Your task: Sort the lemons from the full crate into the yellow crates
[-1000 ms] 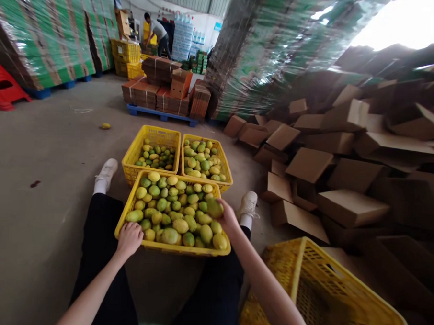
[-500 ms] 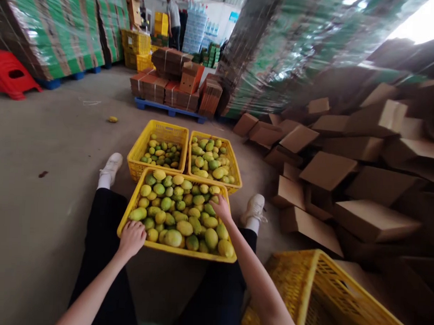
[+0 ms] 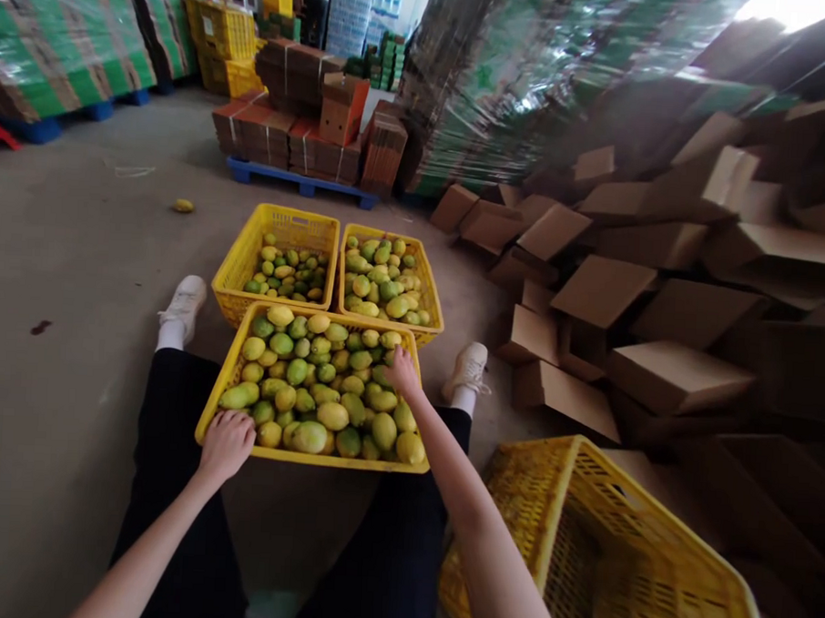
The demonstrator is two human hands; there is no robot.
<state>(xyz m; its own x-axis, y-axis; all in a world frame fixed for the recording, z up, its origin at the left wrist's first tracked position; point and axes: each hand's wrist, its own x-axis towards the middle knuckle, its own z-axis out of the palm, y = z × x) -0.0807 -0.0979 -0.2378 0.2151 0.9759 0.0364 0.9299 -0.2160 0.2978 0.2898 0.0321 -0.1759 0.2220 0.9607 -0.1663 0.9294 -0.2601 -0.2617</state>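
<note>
A yellow plastic crate [image 3: 316,461] full of green and yellow lemons [image 3: 332,417] stands between my legs, its near side raised. My left hand [image 3: 227,445] rests at its near left corner, fingers curled over the rim beside the fruit. On the right side of the same crate, my right hand [image 3: 402,374] reaches in among the lemons. Its fingers are bent together around a lemon, mostly hidden by the hand. Just beyond stand two more yellow crates of lemons, a left crate [image 3: 233,260] filled lower and a right crate [image 3: 433,287].
A tipped yellow crate [image 3: 553,525] lies close by my right arm. Brown cardboard boxes [image 3: 605,290] are heaped along the right. Flattened cartons [image 3: 262,138] sit on a blue pallet [image 3: 309,184] ahead. One loose lemon [image 3: 183,206] lies on the floor at the left.
The view has tilted down and swung right, so everything sits further left and higher. Both hands keep nearly the same places on the crate.
</note>
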